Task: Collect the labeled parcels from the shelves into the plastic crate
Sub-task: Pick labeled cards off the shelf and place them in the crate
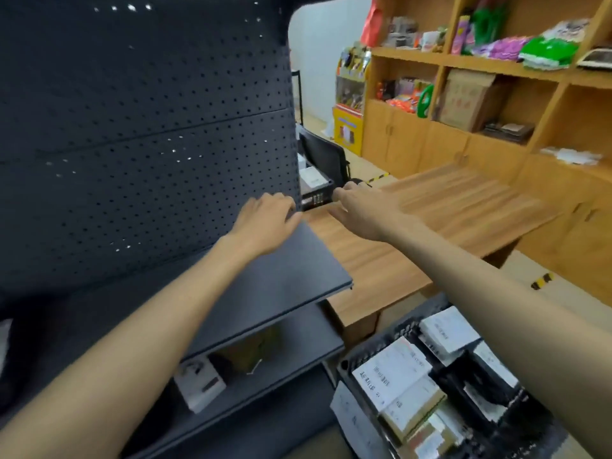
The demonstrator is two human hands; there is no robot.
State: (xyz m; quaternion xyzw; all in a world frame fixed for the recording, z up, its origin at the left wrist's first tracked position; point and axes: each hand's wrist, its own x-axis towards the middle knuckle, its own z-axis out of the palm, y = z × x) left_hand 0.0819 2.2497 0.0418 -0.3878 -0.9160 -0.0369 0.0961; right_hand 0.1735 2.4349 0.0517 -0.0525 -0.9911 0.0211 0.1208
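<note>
Evidently both hands hold nothing, the left hand (265,223) flat-fingered over the top shelf (298,260) and the right hand (364,210) stretched loosely toward a far black bin (326,157), so the white parcel (200,385) on the lower shelf may get overlooked, never reaching the part-filled plastic crate (405,327) beside the shelves.

parcel labels (387,376) blurred, no text legible

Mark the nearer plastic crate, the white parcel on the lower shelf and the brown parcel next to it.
nearer plastic crate (346,367): head view, left corner of its dark rim.
white parcel (200,385): head view, middle of its top face.
brown parcel (251,352): head view, visible top, under the shelf above.
</note>
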